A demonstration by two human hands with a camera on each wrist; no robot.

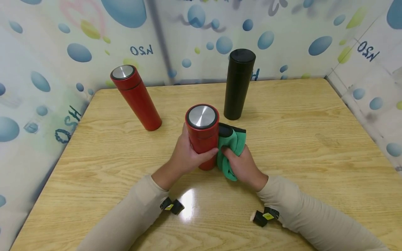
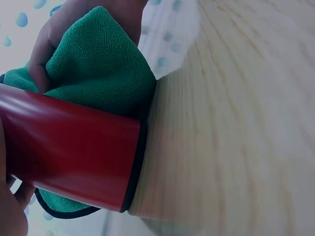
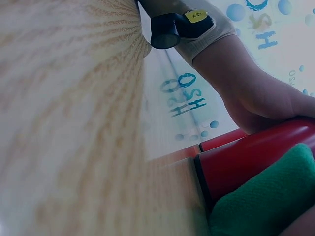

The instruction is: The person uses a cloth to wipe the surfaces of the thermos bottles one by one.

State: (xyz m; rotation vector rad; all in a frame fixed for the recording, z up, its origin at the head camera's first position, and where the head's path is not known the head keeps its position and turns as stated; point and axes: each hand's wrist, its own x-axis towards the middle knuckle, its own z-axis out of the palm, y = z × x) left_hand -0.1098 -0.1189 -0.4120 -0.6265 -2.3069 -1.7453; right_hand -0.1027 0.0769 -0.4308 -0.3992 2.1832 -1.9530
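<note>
A red thermos flask (image 1: 204, 137) with a silver disc on its lid stands at the middle of the table. My left hand (image 1: 187, 153) grips it from the left, thumb across its front. On the other side my right hand (image 1: 243, 165) holds a folded green cloth (image 1: 232, 144) with black edging, pressed against the flask's side. In the left wrist view the cloth (image 2: 103, 64) lies along the flask (image 2: 74, 147) near its base, and part of it shows on the far side too. The right wrist view has the cloth (image 3: 266, 196) over the lower flask (image 3: 256, 152).
A second red flask (image 1: 138, 99) stands behind to the left. Farther back on the right is a black flask (image 1: 239, 83). Patterned sheeting (image 1: 194, 42) rises behind the wooden table (image 1: 314, 139) and at both sides. Each wrist wears a small camera.
</note>
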